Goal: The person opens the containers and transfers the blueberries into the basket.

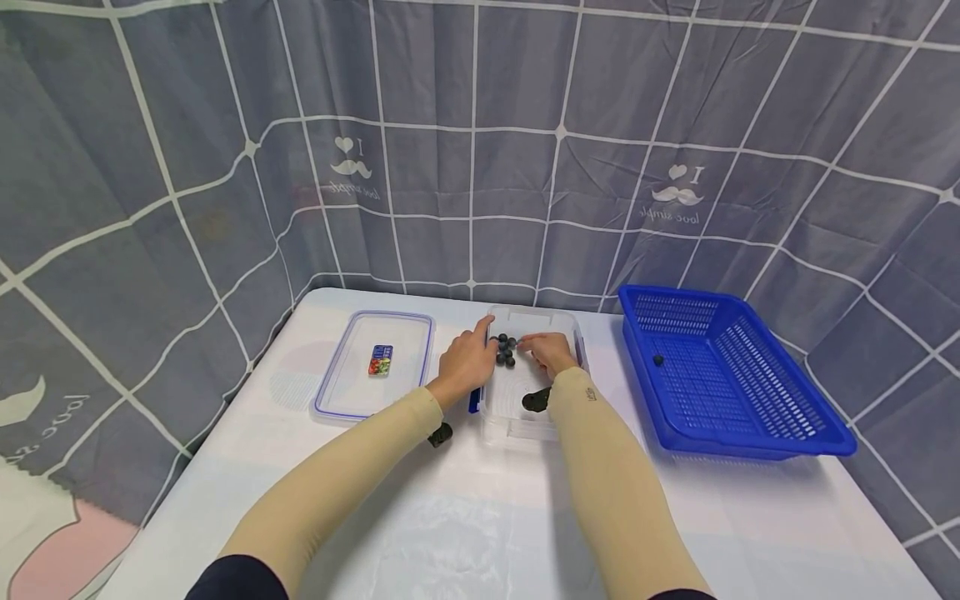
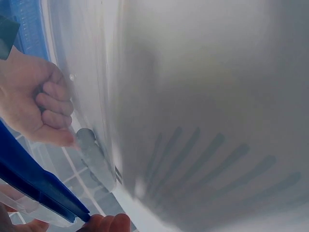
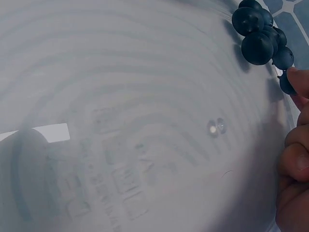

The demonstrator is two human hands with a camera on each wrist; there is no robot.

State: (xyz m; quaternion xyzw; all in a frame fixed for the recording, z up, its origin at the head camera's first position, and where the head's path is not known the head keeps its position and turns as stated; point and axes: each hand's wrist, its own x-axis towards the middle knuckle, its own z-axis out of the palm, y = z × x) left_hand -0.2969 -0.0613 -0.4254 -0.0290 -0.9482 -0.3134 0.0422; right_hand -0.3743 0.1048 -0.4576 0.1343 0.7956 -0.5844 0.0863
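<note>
A clear plastic storage box (image 1: 517, 417) with blue side latches stands on the table. My left hand (image 1: 468, 360) grips its left wall; in the left wrist view, fingers (image 2: 110, 223) lie by the blue latch (image 2: 43, 186). Several dark grapes (image 1: 504, 350) cluster at the box's far end. My right hand (image 1: 551, 354) reaches inside from the right, its other fingers curled in. In the right wrist view, thumb and index finger of the right hand (image 3: 297, 145) pinch one dark grape (image 3: 286, 83) beside the cluster (image 3: 257, 47). The fingertips partly hide that grape.
To the left lies the box's clear lid (image 1: 345, 367) with a blue seal and a printed label (image 1: 380, 361). A blue plastic basket (image 1: 652, 408) stands to the right, with one dark grape (image 1: 658, 360) in it. A grey checked curtain (image 1: 517, 208) hangs behind the table.
</note>
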